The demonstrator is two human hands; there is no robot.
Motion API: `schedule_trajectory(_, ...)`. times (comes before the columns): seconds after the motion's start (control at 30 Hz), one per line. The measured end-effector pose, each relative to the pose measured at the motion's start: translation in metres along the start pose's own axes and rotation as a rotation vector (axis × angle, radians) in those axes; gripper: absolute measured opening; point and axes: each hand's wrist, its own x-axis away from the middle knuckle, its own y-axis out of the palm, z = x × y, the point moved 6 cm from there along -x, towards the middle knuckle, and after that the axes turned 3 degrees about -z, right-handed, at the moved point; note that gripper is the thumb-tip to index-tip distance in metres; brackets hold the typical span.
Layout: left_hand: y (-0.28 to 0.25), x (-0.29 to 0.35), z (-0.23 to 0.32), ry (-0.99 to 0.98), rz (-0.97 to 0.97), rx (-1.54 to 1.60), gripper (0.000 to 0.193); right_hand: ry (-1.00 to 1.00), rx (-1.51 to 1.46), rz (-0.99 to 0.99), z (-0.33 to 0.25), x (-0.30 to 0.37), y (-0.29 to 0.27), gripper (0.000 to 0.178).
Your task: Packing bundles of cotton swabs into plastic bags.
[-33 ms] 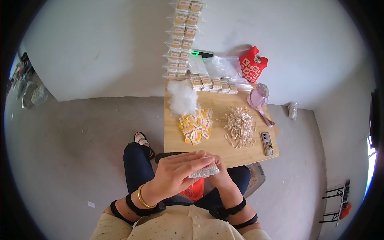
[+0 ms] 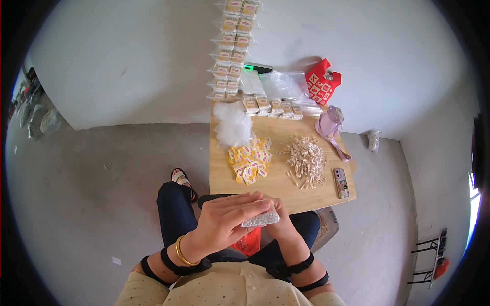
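Observation:
Over my lap, just off the table's near edge, I hold a packed bundle of cotton swabs (image 2: 261, 220), its white tips facing me. My left hand (image 2: 224, 214) is wrapped over its top and left side, and my right hand (image 2: 280, 219) grips its right side; most right fingers are hidden. Beyond my hands, a pile of yellow-and-white printed cards (image 2: 250, 162) lies on the wooden table (image 2: 275, 196). To its right is a loose heap of cotton swabs (image 2: 307, 159). Clear plastic bags (image 2: 232, 125) are heaped behind the cards.
Small swab packs (image 2: 273, 107) line the table's back, with a tall stack of bagged packs (image 2: 228, 56) at back left. A red bag (image 2: 323, 82), a lilac cup (image 2: 331, 120) with strap and a phone (image 2: 341, 183) are at the right. A grey bin (image 2: 329, 227) sits below.

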Motion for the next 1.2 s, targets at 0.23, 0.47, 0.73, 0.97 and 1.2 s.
schedule_trajectory(0.23,-0.003,-0.009,0.0,-0.067,0.03,0.111,0.037,0.062,-0.015,0.033,0.009,-0.003,-0.005,0.013)
schedule_trajectory(0.47,0.002,-0.011,0.0,-0.049,0.006,0.11,0.048,0.021,-0.092,0.061,0.006,-0.008,-0.003,0.013)
schedule_trajectory(0.73,-0.004,-0.012,-0.001,0.02,-0.013,0.076,0.064,-0.107,0.32,-0.069,-0.01,-0.009,-0.003,0.036)
schedule_trajectory(0.97,-0.014,-0.019,0.006,0.05,-0.025,-0.037,0.068,-0.284,0.762,0.024,-0.09,0.001,0.007,0.055)
schedule_trajectory(1.2,-0.022,-0.026,0.019,0.03,0.041,-0.064,0.061,-0.556,0.95,0.062,-0.107,0.013,0.018,0.038)
